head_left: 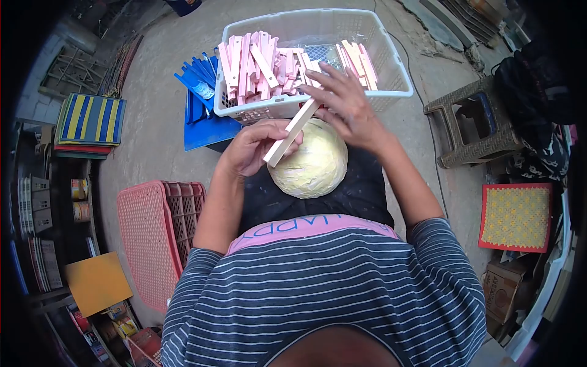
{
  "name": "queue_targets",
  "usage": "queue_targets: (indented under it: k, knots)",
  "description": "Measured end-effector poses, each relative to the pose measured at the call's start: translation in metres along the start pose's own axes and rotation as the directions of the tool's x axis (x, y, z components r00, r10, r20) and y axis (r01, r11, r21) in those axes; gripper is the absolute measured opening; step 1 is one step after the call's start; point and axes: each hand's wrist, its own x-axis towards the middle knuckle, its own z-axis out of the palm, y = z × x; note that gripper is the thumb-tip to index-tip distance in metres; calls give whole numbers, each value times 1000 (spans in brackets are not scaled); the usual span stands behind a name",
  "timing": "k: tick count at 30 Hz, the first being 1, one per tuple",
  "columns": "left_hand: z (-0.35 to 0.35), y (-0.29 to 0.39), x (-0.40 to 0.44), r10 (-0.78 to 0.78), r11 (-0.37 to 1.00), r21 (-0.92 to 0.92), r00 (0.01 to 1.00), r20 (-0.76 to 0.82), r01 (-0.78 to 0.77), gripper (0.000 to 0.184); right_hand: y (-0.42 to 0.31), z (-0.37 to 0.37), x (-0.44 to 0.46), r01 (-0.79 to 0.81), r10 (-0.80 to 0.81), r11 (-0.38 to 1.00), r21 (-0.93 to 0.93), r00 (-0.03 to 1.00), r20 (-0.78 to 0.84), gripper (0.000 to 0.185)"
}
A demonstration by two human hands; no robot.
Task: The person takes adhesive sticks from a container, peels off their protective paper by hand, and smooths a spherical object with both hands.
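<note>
My left hand [255, 147] grips the lower part of a pale wooden stick [287, 137], thumb on top and fingers beneath. The stick slants up to the right. At its upper end is my right hand [345, 107], fingers spread; whether its fingertips hold the stick cannot be made out. Under the stick, a round ball wrapped in pale yellow strips [312, 168] rests on my lap. Just beyond my hands stands a white plastic basket [400, 82] with many pink and pale sticks [254, 70] in it.
Blue items [202, 92] lie on a blue board [211, 133] left of the basket. A red plastic crate [147, 238] stands at my left. To the right are a woven stool [474, 125] and a red-edged yellow mat [515, 217]. A cable runs along the floor.
</note>
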Motion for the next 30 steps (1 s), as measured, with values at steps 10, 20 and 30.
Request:
queue_targets:
  k: [10,20,30]
  knots:
    - [8,36,-14,345,802,561,926,-153,-206,69,6,-2,-8,-310,231,832,460,948,221,31]
    - [13,-17,36,720,692,233,632,-287,-683,33,-55,30,-2,-601,396,75,796,750,529,25]
    - [-9,-10,40,439,771,-207,739,-511,-602,33,-60,36,-22,-191,258,840,507,964,-66,11]
